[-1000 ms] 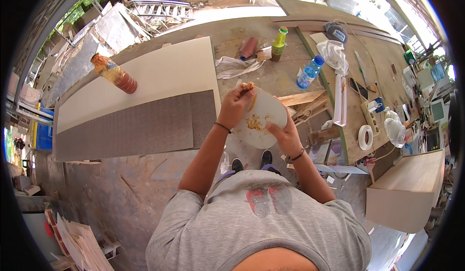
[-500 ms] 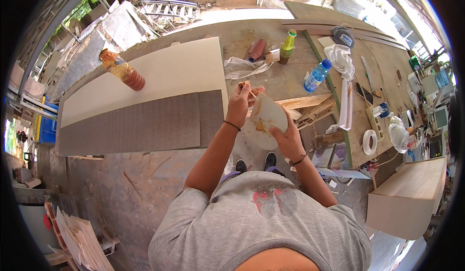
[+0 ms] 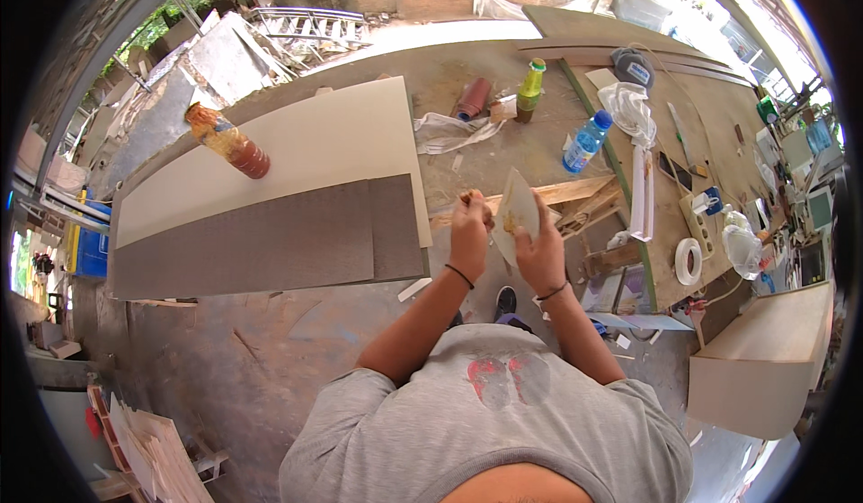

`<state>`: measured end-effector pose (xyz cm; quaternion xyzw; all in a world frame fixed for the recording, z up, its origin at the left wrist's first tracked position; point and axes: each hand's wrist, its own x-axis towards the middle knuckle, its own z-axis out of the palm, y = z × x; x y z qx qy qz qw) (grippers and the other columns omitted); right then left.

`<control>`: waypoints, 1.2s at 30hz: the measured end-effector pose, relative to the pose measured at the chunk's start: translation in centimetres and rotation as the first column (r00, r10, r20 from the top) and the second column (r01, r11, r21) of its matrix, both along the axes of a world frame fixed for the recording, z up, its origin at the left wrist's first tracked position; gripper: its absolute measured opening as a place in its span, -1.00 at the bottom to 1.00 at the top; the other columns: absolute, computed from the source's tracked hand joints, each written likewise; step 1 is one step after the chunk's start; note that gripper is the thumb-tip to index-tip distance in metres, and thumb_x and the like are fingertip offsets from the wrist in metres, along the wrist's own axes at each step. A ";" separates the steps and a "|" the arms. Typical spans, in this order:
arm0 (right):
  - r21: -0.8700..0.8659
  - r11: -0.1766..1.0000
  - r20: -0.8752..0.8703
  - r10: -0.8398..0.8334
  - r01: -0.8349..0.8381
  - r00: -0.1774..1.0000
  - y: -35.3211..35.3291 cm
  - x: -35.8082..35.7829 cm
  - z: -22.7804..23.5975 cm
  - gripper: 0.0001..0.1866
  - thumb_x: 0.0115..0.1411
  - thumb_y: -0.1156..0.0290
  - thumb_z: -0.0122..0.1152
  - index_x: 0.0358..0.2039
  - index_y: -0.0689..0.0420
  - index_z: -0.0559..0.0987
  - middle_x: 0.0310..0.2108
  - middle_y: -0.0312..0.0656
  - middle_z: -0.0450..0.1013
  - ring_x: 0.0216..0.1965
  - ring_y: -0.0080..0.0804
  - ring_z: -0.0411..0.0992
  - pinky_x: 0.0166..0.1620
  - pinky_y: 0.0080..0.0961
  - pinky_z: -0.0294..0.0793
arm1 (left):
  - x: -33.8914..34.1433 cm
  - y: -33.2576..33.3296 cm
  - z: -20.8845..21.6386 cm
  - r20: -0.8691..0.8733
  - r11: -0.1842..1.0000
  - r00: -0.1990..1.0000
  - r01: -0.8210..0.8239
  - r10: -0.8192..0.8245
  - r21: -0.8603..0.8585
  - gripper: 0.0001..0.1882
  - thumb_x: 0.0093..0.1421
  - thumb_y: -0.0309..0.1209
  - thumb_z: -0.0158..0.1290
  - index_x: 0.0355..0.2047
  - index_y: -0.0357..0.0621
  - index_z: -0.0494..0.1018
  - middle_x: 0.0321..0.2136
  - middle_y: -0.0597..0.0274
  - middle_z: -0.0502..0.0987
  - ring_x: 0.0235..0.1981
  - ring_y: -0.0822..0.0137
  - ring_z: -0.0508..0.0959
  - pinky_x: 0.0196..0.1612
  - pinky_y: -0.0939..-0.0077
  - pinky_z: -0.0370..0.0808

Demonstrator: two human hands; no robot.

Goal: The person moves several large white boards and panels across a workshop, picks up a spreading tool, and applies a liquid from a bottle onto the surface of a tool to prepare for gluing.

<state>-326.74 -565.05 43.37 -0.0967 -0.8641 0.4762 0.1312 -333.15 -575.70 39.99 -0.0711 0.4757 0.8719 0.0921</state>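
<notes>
My right hand grips a thin pale board with brown paste smeared on its face; the board stands nearly edge-on. Close to its left side, my left hand is closed, with a brown-stained bit showing at the fingertips. Whatever it holds is too small and covered to name. Left of my hands, a dark grey-brown sheet lies along the near side of a cream panel. A plastic bottle of reddish-brown stuff lies on that panel.
Beyond my hands are a green bottle, a blue-capped water bottle, a brown-red container and a white cloth. A tape roll, power strip and cap lie on the right-hand table. A pale box-like cabinet stands at right.
The board has turned from showing its broad face to nearly edge-on. My left hand has come down and away from the board's upper edge; my right hand has shifted slightly right.
</notes>
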 end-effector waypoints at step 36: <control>0.328 0.811 -0.236 0.568 -0.485 0.789 1.5 1.8 5.2 -0.39 -0.10 0.37 0.32 0.03 0.05 0.39 0.08 -0.06 0.23 0.09 -0.07 0.20 0.09 -0.28 0.25 | -0.9 -4.4 2.5 -0.037 0.511 0.635 0.655 -0.772 0.557 0.14 -0.12 0.54 -0.49 0.02 -0.34 0.27 -0.77 0.45 0.12 -0.83 0.61 0.07 -0.76 0.80 0.05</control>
